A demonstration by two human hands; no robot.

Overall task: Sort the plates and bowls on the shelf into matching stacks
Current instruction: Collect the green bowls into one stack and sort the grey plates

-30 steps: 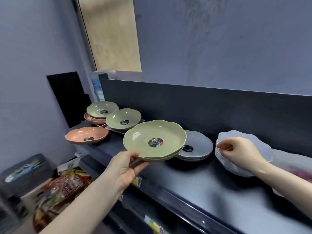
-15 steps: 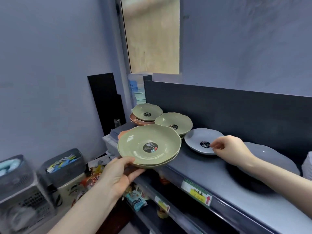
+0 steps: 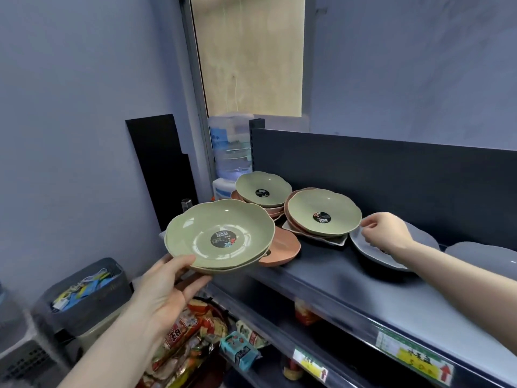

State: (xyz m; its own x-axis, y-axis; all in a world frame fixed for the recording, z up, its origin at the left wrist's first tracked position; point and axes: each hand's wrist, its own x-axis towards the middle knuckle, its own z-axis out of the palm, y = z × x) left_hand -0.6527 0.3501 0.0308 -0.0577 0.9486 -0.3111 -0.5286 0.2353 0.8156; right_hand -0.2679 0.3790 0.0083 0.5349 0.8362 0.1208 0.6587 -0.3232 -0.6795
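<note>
Green scalloped bowls — glossy, black round sticker — gripped by left hand; right hand pinching grey plate rim.

We're in a small shop here: a dark metal display shelf carries yellow price tags along its front edge, the green bowls wear round product stickers, and packaged snacks crowd the lower level, beside a grey basket of goods.
</note>
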